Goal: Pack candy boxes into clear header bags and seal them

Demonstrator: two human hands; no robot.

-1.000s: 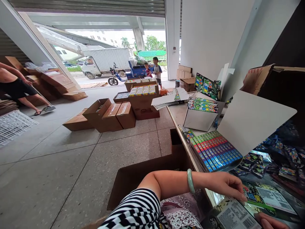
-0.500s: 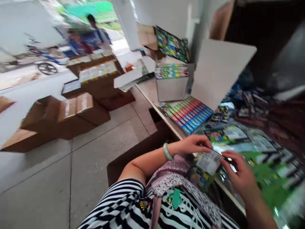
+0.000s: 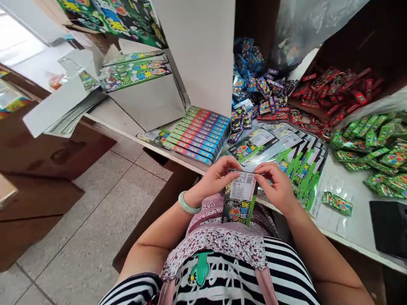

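Note:
A flat, black-and-green printed candy bag (image 3: 238,205) hangs in front of my apron, its white label panel and barcode facing me. My left hand (image 3: 219,176) pinches its top left edge between thumb and fingers. At the top right corner my right hand (image 3: 276,184) grips the same edge, fingertips closed. Just beyond my hands, on the table, lies a fanned stack of matching bags (image 3: 302,169). A block of small candy boxes in coloured rows (image 3: 199,135) stands left of that stack. One green wrapped candy (image 3: 337,203) rests on the table to the right.
Piles of blue and purple candies (image 3: 251,89), red candies (image 3: 333,91) and green candies (image 3: 381,144) lie along the back and right. A white carton (image 3: 149,103) stands at the table's left end. Cardboard boxes (image 3: 47,140) sit on the floor. A black object (image 3: 389,226) lies far right.
My view has swung right and down, from the doorway and floor boxes toward the table. Both hands still hold the candy bag by its top edge.

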